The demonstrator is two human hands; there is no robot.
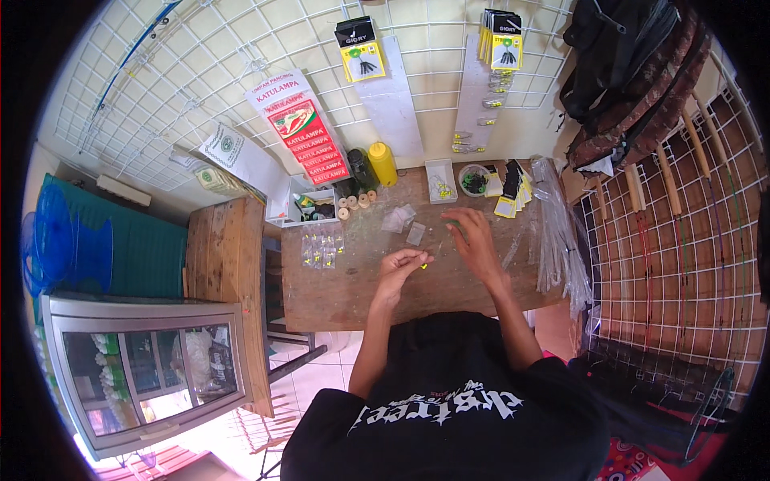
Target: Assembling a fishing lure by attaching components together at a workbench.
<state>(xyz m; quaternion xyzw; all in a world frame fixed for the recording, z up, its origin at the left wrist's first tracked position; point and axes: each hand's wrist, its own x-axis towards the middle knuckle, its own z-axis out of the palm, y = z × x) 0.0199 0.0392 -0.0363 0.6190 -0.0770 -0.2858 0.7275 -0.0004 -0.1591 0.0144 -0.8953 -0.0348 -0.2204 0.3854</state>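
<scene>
Over the near middle of the wooden table [353,293], my left hand [399,268] is closed, thumb and fingers pinching a small bright yellow fishing-lure piece [424,266]. Its finer details are too small to see. To its right and a little farther away, my right hand [475,243] is raised with thumb and fingers apart, and I see nothing held in it. Small clear plastic bags [397,218] lie just beyond my left hand, with a greyish packet [415,233] beside them. Farther left, several filled clear packets [322,248] with yellow pieces lie in a row.
At the back stand a white box [440,181] of small pieces, a round tub [473,181], a yellow squeeze bottle [382,163] and wooden spools [343,214]. Long clear plastic strips [555,232] cover the right edge. A glass-fronted cabinet [148,377] stands left; wire grid racks surround the table.
</scene>
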